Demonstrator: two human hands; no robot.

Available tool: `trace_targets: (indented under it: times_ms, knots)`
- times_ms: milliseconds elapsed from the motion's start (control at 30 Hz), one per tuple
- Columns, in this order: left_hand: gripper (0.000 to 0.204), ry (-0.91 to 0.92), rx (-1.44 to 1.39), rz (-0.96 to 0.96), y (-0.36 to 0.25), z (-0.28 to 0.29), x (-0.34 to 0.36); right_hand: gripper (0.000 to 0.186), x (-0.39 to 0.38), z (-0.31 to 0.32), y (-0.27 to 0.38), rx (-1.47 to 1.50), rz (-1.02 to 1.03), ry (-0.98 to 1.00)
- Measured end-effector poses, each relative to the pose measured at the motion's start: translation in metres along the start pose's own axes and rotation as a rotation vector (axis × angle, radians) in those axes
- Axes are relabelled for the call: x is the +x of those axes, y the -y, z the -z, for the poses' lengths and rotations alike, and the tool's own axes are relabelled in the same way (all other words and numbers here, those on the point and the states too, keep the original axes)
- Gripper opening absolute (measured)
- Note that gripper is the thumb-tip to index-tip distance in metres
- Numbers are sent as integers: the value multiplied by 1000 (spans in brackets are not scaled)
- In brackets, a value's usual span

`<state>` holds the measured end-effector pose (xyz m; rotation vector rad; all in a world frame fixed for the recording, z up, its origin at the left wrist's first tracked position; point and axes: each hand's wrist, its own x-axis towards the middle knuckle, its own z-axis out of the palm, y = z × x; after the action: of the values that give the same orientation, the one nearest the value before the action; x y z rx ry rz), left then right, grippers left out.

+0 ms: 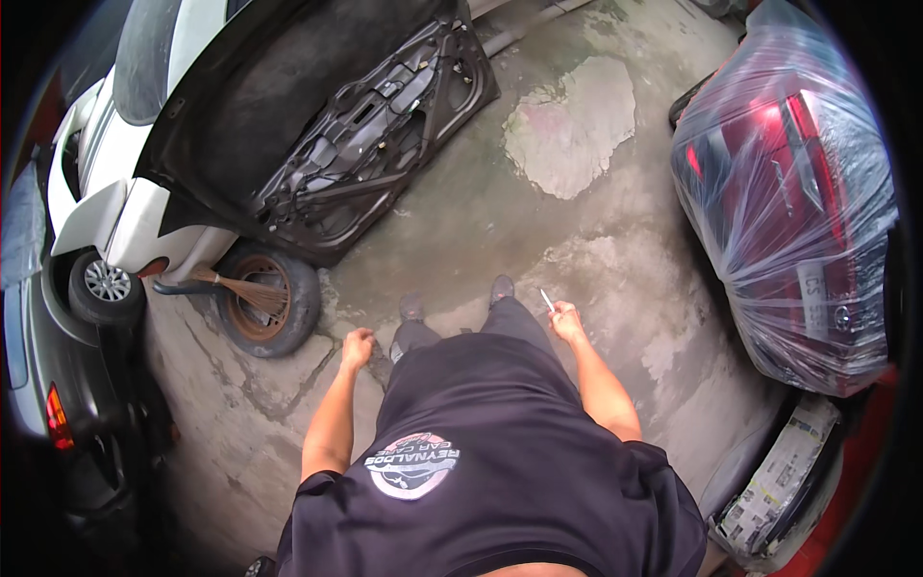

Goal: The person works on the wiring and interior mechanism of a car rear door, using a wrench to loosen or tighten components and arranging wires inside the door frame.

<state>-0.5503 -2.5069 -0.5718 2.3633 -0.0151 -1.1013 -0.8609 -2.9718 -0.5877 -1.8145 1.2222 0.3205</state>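
Note:
My right hand [565, 320] is closed around a slim white stick-like tool [547, 299], which points up and left out of the fingers. Its exact kind is too small to make out. My left hand [358, 346] hangs low at my left side with the fingers curled in. Whether anything lies inside that fist is hidden. Both arms are held a little apart from my body, over the concrete floor [461, 231]. Nearest to my left hand is a worn tyre on a rusty rim [252, 325], with a straw broom [252, 291] across it.
A large dark car panel [356, 125], inner frame showing, stands ahead to the left by a white car [144, 226]. A dark car [72, 356] is at far left. On the right are a red car part wrapped in clear plastic [760, 240] and a paper-masked part [784, 471].

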Motion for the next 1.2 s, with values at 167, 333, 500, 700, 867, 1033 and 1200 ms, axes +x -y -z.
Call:
trace_targets:
  times_ms: [167, 333, 500, 700, 867, 1033, 1200]
  knots:
    - [67, 107, 189, -103, -31, -92, -96, 20, 74, 84, 9, -50, 213, -68]
    - [69, 147, -5, -91, -86, -110, -173, 18, 126, 133, -20, -215, 196, -50]
    - [72, 186, -123, -173, -118, -105, -234, 21, 124, 121, 14, -182, 105, 57]
    - [75, 216, -137, -291, -148, -101, -261, 30, 79, 110, 71, -258, 88, 324]
    - [78, 238, -119, -390, -168, -104, -262, 21, 98, 110, 54, -399, 360, 342]
    - [81, 234, 14, -473, -163, -102, -260, 23, 103, 109, 76, -278, 183, 347]
    - [83, 312, 315, -435, -170, -73, -231, 18, 69, 98, 104, -345, 364, 570]
